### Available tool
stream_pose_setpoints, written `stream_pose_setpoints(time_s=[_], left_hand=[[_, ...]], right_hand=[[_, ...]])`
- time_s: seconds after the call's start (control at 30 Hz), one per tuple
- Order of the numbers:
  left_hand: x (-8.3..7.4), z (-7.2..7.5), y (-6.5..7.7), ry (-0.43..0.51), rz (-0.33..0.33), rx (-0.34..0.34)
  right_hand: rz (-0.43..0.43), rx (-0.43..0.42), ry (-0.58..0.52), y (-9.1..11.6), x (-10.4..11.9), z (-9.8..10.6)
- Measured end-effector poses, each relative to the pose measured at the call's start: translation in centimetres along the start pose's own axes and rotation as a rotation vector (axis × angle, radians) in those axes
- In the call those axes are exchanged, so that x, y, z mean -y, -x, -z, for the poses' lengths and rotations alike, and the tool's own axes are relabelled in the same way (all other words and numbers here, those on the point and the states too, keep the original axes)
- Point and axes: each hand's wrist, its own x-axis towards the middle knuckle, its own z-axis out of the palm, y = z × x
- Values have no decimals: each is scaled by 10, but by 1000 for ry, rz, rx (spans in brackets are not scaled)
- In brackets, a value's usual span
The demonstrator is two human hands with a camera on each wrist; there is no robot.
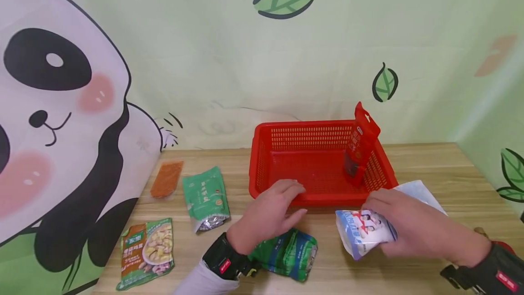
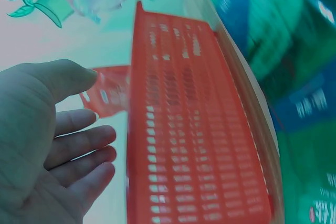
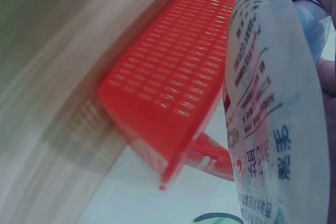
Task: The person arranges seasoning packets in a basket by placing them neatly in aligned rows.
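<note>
Right hand (image 1: 409, 224) grips white pouch (image 1: 365, 229) | basket (image 1: 311, 200) just beyond | 4 packets (image 1: 206, 197) leftward

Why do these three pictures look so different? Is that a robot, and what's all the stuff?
No robot here: those are a person's two bare hands. One picture comes from a camera worn on the head, looking forward and down. The other two come from cameras on the wrists, so the red basket looks tipped sideways there. On the wood-grain table lie an orange packet, a green pouch, a brown-and-green food packet and a green-and-blue packet. A tall red packet stands in the basket. The right hand grips a white-and-blue packet. The left hand holds nothing; it is near the basket's front edge.
</note>
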Motion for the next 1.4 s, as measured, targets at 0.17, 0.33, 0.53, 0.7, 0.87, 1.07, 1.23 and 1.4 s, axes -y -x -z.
stream_pose_setpoints(time_s=[0.17, 0.33, 0.53, 0.7, 0.87, 1.07, 1.23, 1.4], left_hand=[[-14, 5, 7, 268, -3, -32], [-30, -2, 13, 785, -11, -64], [-56, -10, 20, 1316, 272, -111], [-82, -21, 22, 1663, 511, -116], [-102, -34, 22, 1922, 524, -16], [-113, -41, 15, 1988, 500, -49], [-118, -43, 11, 1961, 563, -93], [-119, -44, 11, 1941, 603, -107]], right_hand=[[39, -23, 28, -1, 3, 11], [95, -88, 65, -2, 9, 19], [158, -137, 83, -6, 17, 27], [145, -99, 68, -6, 23, 31], [157, -97, 61, -5, 27, 31], [200, -114, 50, -6, 32, 28], [193, -56, 40, -7, 35, 29], [195, -52, 44, -7, 36, 29]])
